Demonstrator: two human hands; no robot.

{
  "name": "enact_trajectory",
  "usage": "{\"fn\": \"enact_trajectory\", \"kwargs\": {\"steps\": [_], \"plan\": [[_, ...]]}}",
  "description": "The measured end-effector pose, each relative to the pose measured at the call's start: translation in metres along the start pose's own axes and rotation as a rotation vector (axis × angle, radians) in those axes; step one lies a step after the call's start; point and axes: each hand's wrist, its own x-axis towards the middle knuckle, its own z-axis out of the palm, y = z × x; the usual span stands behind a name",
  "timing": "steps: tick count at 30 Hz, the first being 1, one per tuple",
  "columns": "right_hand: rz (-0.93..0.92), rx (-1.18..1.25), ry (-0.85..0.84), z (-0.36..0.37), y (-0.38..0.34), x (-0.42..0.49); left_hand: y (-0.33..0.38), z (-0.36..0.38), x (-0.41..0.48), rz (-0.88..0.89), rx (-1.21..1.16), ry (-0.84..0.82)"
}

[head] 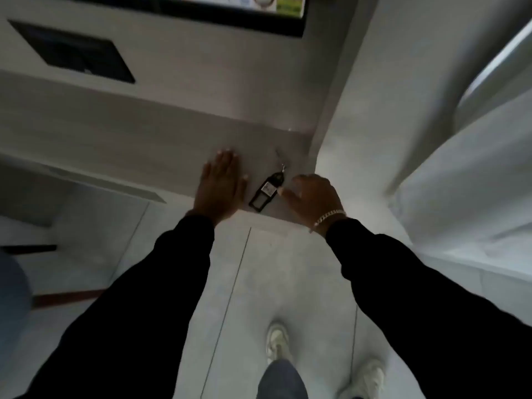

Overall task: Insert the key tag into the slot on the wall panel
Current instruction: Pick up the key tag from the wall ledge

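Note:
A black key tag [266, 191] with a small white label and a metal ring and key at its far end lies flat on a grey shelf [144, 145], near the shelf's front edge. My left hand [220, 185] rests flat on the shelf just left of the tag, fingers together and extended, holding nothing. My right hand [313, 197] is just right of the tag, with the thumb tip at the tag's right edge; the fingers are curled and partly hidden. A dark rectangular panel [72, 51] is set in the wall at the upper left; no slot can be made out on it.
A dark-framed screen or board [201, 12] hangs above the shelf. A white wall corner [331, 125] rises right of the shelf, with a pale door or panel [475, 139] further right. Below are a tiled floor and my white shoes [277, 341].

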Motion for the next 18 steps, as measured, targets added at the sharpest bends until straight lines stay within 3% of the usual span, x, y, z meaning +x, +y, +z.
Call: {"fn": "enact_trajectory", "kwargs": {"steps": [5, 12, 14, 18], "plan": [[0.225, 0.127, 0.116, 0.025, -0.023, 0.021, -0.008, 0.008, 0.022, -0.009, 0.140, 0.024], [0.119, 0.130, -0.017, 0.004, 0.000, 0.036, -0.010, 0.012, 0.024, 0.001, 0.181, 0.020], [0.098, 0.130, 0.017, -0.006, 0.007, 0.033, -0.008, 0.012, 0.024, -0.007, 0.186, 0.014], [0.258, 0.230, 0.096, -0.012, 0.014, 0.025, 0.006, 0.013, 0.022, -0.030, 0.162, -0.015]]}}
